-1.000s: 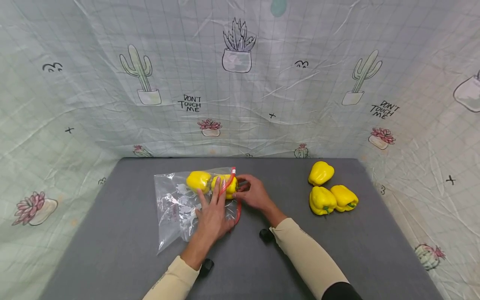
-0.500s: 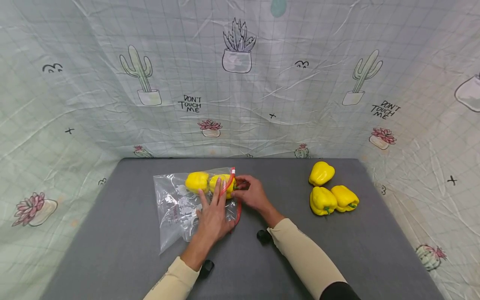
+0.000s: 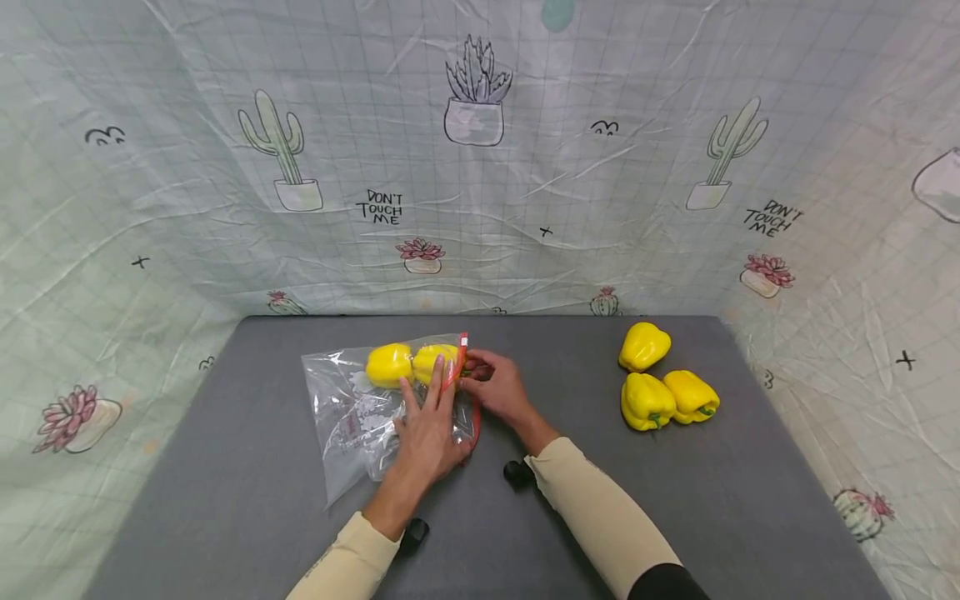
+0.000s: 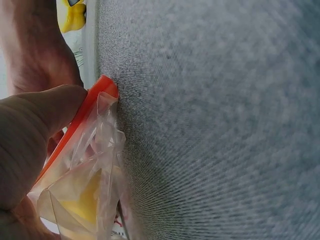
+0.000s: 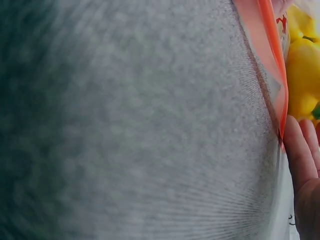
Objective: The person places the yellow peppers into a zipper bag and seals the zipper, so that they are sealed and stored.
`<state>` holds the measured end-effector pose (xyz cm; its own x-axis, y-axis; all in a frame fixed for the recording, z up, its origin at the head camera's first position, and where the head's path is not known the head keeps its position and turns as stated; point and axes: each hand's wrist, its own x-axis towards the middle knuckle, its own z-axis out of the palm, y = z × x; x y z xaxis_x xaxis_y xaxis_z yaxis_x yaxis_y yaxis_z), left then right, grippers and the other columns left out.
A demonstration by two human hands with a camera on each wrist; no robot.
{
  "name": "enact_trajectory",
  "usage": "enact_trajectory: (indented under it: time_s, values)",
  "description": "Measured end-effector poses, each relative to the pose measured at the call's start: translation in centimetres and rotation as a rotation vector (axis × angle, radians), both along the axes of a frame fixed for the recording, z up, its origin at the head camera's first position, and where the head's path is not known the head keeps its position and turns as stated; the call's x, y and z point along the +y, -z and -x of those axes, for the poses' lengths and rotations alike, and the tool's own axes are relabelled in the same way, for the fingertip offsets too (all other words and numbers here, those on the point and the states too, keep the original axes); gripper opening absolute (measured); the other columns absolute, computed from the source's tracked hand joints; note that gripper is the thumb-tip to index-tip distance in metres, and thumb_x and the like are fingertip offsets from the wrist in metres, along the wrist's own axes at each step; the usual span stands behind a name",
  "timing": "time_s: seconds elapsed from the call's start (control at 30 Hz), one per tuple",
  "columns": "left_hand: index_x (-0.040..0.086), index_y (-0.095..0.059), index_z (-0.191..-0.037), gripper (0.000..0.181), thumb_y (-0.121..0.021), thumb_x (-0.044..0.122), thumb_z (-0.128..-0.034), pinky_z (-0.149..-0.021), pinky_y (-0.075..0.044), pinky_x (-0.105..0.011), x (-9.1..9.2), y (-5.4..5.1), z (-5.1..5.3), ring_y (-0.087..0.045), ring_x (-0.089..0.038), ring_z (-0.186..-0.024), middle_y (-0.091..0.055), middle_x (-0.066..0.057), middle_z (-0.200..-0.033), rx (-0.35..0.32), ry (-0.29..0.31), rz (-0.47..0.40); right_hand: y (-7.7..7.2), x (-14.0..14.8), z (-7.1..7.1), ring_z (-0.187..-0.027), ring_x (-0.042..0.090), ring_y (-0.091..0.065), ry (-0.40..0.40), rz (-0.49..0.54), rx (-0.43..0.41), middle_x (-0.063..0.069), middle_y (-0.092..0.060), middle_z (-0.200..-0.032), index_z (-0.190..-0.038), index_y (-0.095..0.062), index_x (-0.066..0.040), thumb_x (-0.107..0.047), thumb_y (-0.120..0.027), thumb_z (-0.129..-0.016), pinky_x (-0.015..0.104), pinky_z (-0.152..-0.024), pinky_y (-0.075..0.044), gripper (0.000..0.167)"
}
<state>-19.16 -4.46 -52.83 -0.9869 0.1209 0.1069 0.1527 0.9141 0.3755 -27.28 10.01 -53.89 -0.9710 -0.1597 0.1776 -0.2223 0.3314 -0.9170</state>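
While the left hand (image 3: 427,429) steadies the clear bag (image 3: 343,417) on the grey table (image 3: 573,387), the right hand (image 3: 501,387) works at its mouth, where a red strip (image 3: 476,423) marks the edge. The inner pepper (image 3: 388,366) lies fully inside, near the bag's far edge. Just beside it, the outer pepper (image 3: 425,362) sits mostly past the strip, its stem end at the opening, partly hidden behind fingers.

The left fingers lie straight and spread across the top of the plastic, with the thumb reaching to the strip. The right fingertips touch the stem end of the outer pepper; from these views I cannot tell whether they pinch it or only push.

The step in hand looks like easing this second pepper into the bag. The next move seems to call for a little more push from the right hand, until the stem clears the strip, with the left hand keeping the mouth from sliding along.

Well apart, toward the right side of the table, the back pepper (image 3: 645,347) and two touching ones, the stem-up pepper (image 3: 645,402) and the end pepper (image 3: 692,396), lie outside the bag.
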Motion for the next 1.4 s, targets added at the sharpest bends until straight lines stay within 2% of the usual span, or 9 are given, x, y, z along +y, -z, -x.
enact_trajectory:
  time_s: [0.27,0.57,0.7,0.77,0.93,1.1,1.23,1.4]
  values:
    - [0.017,-0.027,-0.166,0.117,-0.094,0.039,-0.0726,-0.089,-0.042,-0.088,0.1,0.0,-0.2,-0.008,-0.067,-0.153,-0.001,0.001,-0.179,0.029,-0.026,0.026,-0.6,-0.3,0.2,-0.099,0.029,-0.075,-0.035,-0.105,-0.025,0.015,-0.075,-0.12,-0.139,-0.067,-0.01,-0.02,-0.078,-0.093,0.038,-0.084,-0.063,0.049]
    - [0.017,-0.029,-0.166,0.116,-0.094,0.037,-0.0722,-0.091,-0.04,-0.089,-0.2,-0.3,-0.1,-0.007,-0.067,-0.153,-0.003,0.001,-0.179,0.017,-0.019,0.004,-0.8,-0.6,0.4,-0.118,0.032,-0.073,-0.044,-0.18,-0.084,0.014,-0.072,-0.134,-0.149,-0.059,-0.016,-0.027,-0.075,-0.096,0.045,-0.097,-0.061,0.057]
    - [0.017,-0.032,-0.165,0.112,-0.093,0.038,-0.0735,-0.094,-0.04,-0.087,-0.6,-0.3,0.1,-0.006,-0.065,-0.155,-0.003,0.002,-0.179,-0.004,0.007,0.014,-0.9,-0.4,0.2,-0.126,0.034,-0.069,-0.042,-0.159,-0.108,0.015,-0.069,-0.14,-0.15,-0.058,-0.017,-0.028,-0.075,-0.096,0.047,-0.103,-0.058,0.057]
    - [0.018,-0.032,-0.165,0.112,-0.093,0.038,-0.0733,-0.096,-0.04,-0.086,-0.8,-0.4,0.2,-0.006,-0.063,-0.156,-0.004,0.002,-0.179,-0.012,0.027,0.018,-0.8,-0.2,-0.1,-0.124,0.034,-0.069,-0.024,-0.155,-0.116,0.015,-0.068,-0.14,-0.149,-0.059,-0.017,-0.029,-0.075,-0.096,0.047,-0.103,-0.058,0.057]
    - [0.019,-0.03,-0.165,0.115,-0.094,0.037,-0.0719,-0.099,-0.038,-0.086,-1.4,-0.3,0.6,-0.006,-0.06,-0.157,-0.003,0.003,-0.179,-0.028,0.056,0.029,-0.7,-0.1,-0.6,-0.112,0.033,-0.073,0.032,-0.153,-0.127,0.017,-0.07,-0.136,-0.148,-0.06,-0.014,-0.029,-0.076,-0.096,0.046,-0.094,-0.062,0.057]
    - [0.019,-0.032,-0.164,0.113,-0.093,0.039,-0.072,-0.1,-0.037,-0.087,-1.5,-0.2,0.7,-0.005,-0.059,-0.158,-0.001,0.001,-0.179,-0.036,0.052,0.037,-1.0,0.5,-0.9,-0.113,0.036,-0.074,0.024,-0.116,-0.131,0.02,-0.068,-0.139,-0.144,-0.062,-0.008,-0.025,-0.077,-0.095,0.044,-0.089,-0.064,0.055]
    - [0.02,-0.031,-0.165,0.113,-0.093,0.039,-0.0723,-0.1,-0.037,-0.087,-1.5,-0.2,0.7,-0.004,-0.059,-0.158,0.0,0.002,-0.179,-0.04,0.048,0.036,-1.8,1.9,-0.8,-0.11,0.037,-0.075,0.037,-0.042,-0.152,0.022,-0.067,-0.137,-0.139,-0.064,-0.003,-0.015,-0.078,-0.094,0.04,-0.081,-0.065,0.048]
    - [0.019,-0.03,-0.165,0.113,-0.093,0.038,-0.0732,-0.101,-0.036,-0.087,-1.5,-0.3,0.6,-0.003,-0.058,-0.158,0.001,0.002,-0.179,-0.04,0.044,0.02,-3.4,5.0,0.2,-0.108,0.038,-0.074,0.129,0.047,-0.146,0.027,-0.066,-0.138,-0.137,-0.064,0.001,-0.007,-0.074,-0.094,0.043,-0.084,-0.065,0.045]
